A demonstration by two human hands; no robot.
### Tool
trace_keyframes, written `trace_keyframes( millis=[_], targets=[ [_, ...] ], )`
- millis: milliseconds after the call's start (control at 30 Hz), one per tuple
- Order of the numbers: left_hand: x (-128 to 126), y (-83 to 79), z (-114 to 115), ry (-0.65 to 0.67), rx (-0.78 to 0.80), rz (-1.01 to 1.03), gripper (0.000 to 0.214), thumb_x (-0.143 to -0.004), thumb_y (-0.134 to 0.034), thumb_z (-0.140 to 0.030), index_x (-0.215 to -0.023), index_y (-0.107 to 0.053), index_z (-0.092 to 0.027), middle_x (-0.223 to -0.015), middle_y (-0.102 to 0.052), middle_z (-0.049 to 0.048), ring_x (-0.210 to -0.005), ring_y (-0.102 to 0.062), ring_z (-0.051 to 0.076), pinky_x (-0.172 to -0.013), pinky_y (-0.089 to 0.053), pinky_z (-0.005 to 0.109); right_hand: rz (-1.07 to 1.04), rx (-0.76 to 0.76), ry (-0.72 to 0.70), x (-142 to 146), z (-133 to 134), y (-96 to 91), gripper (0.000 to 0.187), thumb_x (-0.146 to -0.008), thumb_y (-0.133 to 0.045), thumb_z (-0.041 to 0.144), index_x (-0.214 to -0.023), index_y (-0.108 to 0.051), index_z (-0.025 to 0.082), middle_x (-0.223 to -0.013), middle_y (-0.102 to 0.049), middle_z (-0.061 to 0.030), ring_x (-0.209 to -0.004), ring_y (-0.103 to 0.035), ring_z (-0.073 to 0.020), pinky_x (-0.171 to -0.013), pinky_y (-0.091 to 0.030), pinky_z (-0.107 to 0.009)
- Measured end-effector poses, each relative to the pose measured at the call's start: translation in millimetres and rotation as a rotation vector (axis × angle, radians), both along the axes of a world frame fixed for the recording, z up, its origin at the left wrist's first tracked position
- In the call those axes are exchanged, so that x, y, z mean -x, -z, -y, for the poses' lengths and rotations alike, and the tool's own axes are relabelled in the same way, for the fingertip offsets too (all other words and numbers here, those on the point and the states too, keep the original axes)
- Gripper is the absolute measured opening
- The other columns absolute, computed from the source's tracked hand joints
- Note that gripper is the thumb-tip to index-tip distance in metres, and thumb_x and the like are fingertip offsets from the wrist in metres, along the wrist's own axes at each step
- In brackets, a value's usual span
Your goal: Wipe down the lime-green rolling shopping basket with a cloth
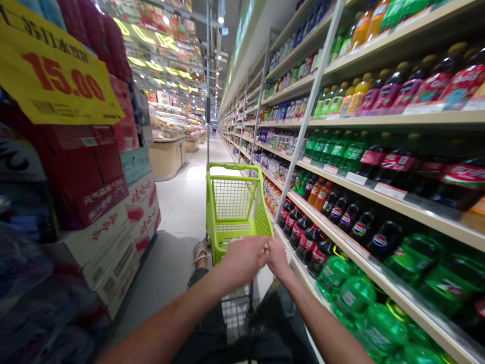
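My left hand [246,257] and my right hand [278,257] meet in front of me, over the near end of a lime-green plastic shopping cart [265,215]. Both are closed, with the fingers curled in and the knuckles side by side. A small pale bit of something shows where they touch, too blurred to name. What lies inside the fingers is hidden, and so is the near rim of the cart behind them. The cart's basket holds nothing that I can see.
Shelves of soda bottles [352,151] rise close on the right. Stacked drink cartons [109,253] with a yellow price sign [56,71] stand on the left. A tall thin pole [208,86] rises at the cart's left. The tiled aisle [182,192] runs ahead past a wooden display counter [166,156].
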State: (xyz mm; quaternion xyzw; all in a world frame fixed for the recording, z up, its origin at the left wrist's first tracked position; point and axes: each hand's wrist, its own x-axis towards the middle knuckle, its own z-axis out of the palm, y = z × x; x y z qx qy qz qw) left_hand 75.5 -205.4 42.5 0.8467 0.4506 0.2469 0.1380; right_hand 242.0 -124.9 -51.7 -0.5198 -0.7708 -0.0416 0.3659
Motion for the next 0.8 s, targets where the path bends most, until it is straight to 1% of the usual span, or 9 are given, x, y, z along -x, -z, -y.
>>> trace_keyframes(
  millis=[67,133,200,300,467,533,633,733,800],
  targets=[
    [14,13.8,-32,-0.225,-0.028,-0.217,0.041,-0.076,-0.044,-0.021,-0.117,-0.047,-0.015,-0.127,-0.048,0.0119,-0.118,-0.040,0.026,-0.098,-0.030,0.047,0.023,0.024,0.064,4,-5,-6.8,0.029,-0.069,-0.043,0.009,-0.088,-0.065,0.013,-0.099,-0.059,-0.0127,-0.097,-0.051,-0.0246,-0.085,-0.038,-0.036],
    [28,41.6,-51,-0.171,-0.015,-0.367,0.043,-0.075,-0.047,-0.018,-0.117,-0.047,-0.016,-0.125,-0.049,0.0119,-0.119,-0.039,0.026,-0.102,-0.018,0.054,0.118,0.067,0.050,19,-4,-5.4,0.033,-0.069,-0.046,0.012,-0.097,-0.063,0.013,-0.106,-0.057,-0.0138,-0.101,-0.050,-0.0258,-0.087,-0.037,-0.039],
    [36,69.5,-59,-0.157,-0.043,-0.388,0.043,-0.078,-0.040,-0.016,-0.121,-0.043,-0.016,-0.124,-0.050,0.0106,-0.120,-0.039,0.023,-0.105,-0.010,0.054,0.230,0.060,-0.033,33,0,3.3,0.040,-0.070,-0.051,0.017,-0.109,-0.057,0.014,-0.114,-0.055,-0.0140,-0.106,-0.047,-0.0267,-0.092,-0.034,-0.043],
    [43,90.6,-62,-0.146,-0.071,-0.394,0.048,-0.078,-0.037,-0.015,-0.126,-0.038,-0.016,-0.129,-0.046,0.0095,-0.124,-0.034,0.022,-0.106,-0.007,0.051,0.327,-0.040,-0.172,24,-2,20.4,0.047,-0.072,-0.051,0.015,-0.119,-0.050,0.018,-0.126,-0.048,-0.0122,-0.117,-0.039,-0.0258,-0.097,-0.028,-0.047],
    [41,85.0,-68,-0.133,-0.053,-0.388,0.052,-0.072,-0.042,-0.012,-0.123,-0.040,-0.018,-0.127,-0.047,0.0089,-0.123,-0.034,0.020,-0.107,-0.005,0.048,0.134,-0.109,-0.106,-36,-28,32.9,0.041,-0.075,-0.041,0.006,-0.111,-0.056,0.017,-0.115,-0.057,-0.0114,-0.113,-0.046,-0.0208,-0.094,-0.037,-0.042],
    [37,82.6,-71,-0.135,-0.058,-0.362,0.050,-0.069,-0.042,-0.011,-0.119,-0.044,-0.018,-0.124,-0.050,0.0087,-0.120,-0.037,0.020,-0.107,-0.004,0.050,-0.075,-0.150,0.001,-31,-38,29.7,0.045,-0.074,-0.036,0.005,-0.113,-0.055,0.016,-0.113,-0.058,-0.0100,-0.109,-0.050,-0.0186,-0.092,-0.041,-0.038],
    [33,82.2,-74,-0.140,-0.067,-0.349,0.050,-0.068,-0.042,-0.010,-0.117,-0.045,-0.018,-0.121,-0.052,0.0087,-0.118,-0.040,0.020,-0.106,-0.004,0.050,-0.259,-0.184,0.138,9,-43,21.5,0.048,-0.076,-0.031,0.006,-0.120,-0.049,0.015,-0.116,-0.055,-0.0109,-0.110,-0.049,-0.0178,-0.092,-0.040,-0.037],
    [36,84.8,-76,-0.114,-0.087,-0.368,0.050,-0.071,-0.038,-0.010,-0.121,-0.043,-0.017,-0.125,-0.050,0.0087,-0.121,-0.037,0.020,-0.107,-0.007,0.047,-0.026,-0.114,-0.017,37,-35,17.6,0.041,-0.079,-0.037,0.010,-0.116,-0.052,0.019,-0.117,-0.056,-0.0096,-0.113,-0.046,-0.0200,-0.096,-0.034,-0.043],
    [39,88.6,-75,-0.135,-0.111,-0.380,0.050,-0.075,-0.034,-0.010,-0.124,-0.041,-0.015,-0.129,-0.046,0.0092,-0.124,-0.034,0.019,-0.107,-0.011,0.044,0.156,-0.082,-0.116,29,-28,19.8,0.038,-0.079,-0.043,0.012,-0.114,-0.053,0.023,-0.117,-0.056,-0.0074,-0.115,-0.044,-0.0214,-0.100,-0.025,-0.049]
  ],
)
